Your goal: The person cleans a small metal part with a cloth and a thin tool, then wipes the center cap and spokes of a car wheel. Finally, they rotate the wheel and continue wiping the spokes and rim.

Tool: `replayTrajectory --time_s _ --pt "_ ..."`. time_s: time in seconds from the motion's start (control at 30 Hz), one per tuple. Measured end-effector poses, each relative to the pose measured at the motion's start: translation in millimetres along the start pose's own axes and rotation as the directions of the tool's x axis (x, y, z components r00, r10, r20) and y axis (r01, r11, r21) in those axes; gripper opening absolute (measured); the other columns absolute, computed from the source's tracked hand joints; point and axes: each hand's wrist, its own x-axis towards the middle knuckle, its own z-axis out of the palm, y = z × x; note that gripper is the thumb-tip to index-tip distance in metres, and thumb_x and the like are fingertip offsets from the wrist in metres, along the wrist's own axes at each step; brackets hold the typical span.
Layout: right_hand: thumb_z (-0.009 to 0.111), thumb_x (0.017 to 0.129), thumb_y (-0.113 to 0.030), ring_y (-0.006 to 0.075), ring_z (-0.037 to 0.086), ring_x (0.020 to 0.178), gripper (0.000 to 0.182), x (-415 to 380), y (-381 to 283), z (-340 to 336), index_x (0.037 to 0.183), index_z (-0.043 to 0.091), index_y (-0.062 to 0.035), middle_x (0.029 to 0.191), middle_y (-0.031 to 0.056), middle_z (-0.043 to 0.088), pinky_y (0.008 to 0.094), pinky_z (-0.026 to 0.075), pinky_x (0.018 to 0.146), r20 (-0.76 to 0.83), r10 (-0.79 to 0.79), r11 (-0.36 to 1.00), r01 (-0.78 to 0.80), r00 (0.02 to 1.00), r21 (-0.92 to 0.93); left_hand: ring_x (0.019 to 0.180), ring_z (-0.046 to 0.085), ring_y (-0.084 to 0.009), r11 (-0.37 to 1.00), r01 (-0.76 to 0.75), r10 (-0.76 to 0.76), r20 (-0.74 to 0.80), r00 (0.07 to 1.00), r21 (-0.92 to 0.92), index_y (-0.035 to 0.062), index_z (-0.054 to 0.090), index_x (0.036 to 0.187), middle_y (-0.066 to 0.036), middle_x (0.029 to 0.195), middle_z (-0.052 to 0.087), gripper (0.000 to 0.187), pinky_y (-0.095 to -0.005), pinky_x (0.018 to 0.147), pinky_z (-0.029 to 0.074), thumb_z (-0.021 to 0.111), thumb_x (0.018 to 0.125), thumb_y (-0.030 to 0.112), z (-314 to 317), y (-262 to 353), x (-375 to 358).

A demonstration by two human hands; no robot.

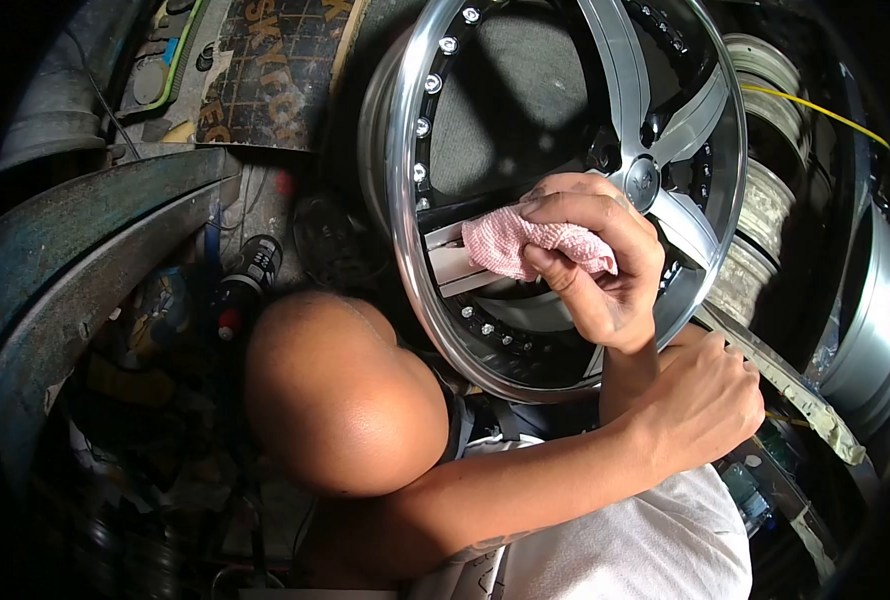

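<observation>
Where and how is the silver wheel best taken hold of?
Probably by the polished outer rim, at upper left in view, coming from the left: the wheel shows its spoked face to the camera, and the rim curves smoothly there, clear of the right hand and the pink cloth.

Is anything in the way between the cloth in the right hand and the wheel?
Nothing visible. The pink cloth in the right hand overlaps one spoke of the wheel, though contact is unclear. The left forearm crosses in front of the right forearm, below the cloth, not between it and the wheel.
</observation>
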Motion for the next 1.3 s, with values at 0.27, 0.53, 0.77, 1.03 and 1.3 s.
replayTrajectory --time_s 0.27,0.53,0.77,1.03,1.3 --pt "0.075 0.073 0.003 0.0263 0.066 0.087 0.024 -1.0 0.1 0.5 0.097 0.069 0.0024 0.093 0.0148 0.067 0.0333 0.052 0.079 -0.004 0.002 1.000 -0.002 1.000 -0.014 0.071 0.062 -0.0150 0.999 0.011 -0.009 -0.038 0.999 0.039 0.0118 0.070 0.069 0.000 0.066 0.062 0.016 -0.0325 0.068 0.043 0.063 0.083 0.017 1.4 1.0 -0.7" --pt "0.075 0.072 0.005 0.0259 0.066 0.087 0.026 0.0 -1.9 -0.2 0.097 0.070 0.0017 0.093 0.0146 0.067 0.0323 0.052 0.079 0.000 0.003 0.999 -0.003 1.000 -0.041 0.072 0.063 -0.0183 1.000 0.000 0.000 -0.009 1.000 0.019 0.0077 0.071 0.072 -0.004 0.070 0.066 0.017 -0.0326 0.065 0.043 0.062 0.083 0.017 0.2 -0.8 -1.0" --pt "0.075 0.071 0.006 0.0260 0.067 0.088 0.027 -1.5 -1.9 -0.5 0.097 0.070 0.0019 0.093 0.0146 0.067 0.0324 0.053 0.079 0.001 0.005 0.999 -0.005 1.000 -0.054 0.070 0.062 -0.0177 0.999 -0.004 0.003 0.006 1.000 0.032 0.0086 0.071 0.069 -0.003 0.068 0.064 0.017 -0.0326 0.064 0.043 0.062 0.082 0.017 0.1 -0.6 -1.5" --pt "0.076 0.072 0.005 0.0265 0.066 0.088 0.026 -1.4 -3.7 -0.3 0.096 0.070 0.0016 0.092 0.0139 0.068 0.0334 0.052 0.079 -0.016 0.018 0.998 -0.018 1.000 -0.056 0.069 0.061 -0.0172 1.000 -0.009 0.008 0.029 1.000 0.025 0.0088 0.070 0.068 -0.002 0.064 0.062 0.017 -0.0326 0.063 0.042 0.063 0.081 0.017 -3.4 0.2 -1.7" --pt "0.078 0.072 0.004 0.0268 0.066 0.089 0.026 -3.1 -2.6 -0.3 0.096 0.070 0.0015 0.092 0.0134 0.068 0.0339 0.052 0.080 -0.021 0.026 0.999 -0.027 0.999 -0.044 0.067 0.061 -0.0174 1.000 -0.010 0.009 0.007 1.000 0.026 0.0082 0.069 0.067 -0.002 0.063 0.061 0.015 -0.0322 0.061 0.042 0.064 0.079 0.015 -1.0 1.5 -2.5"
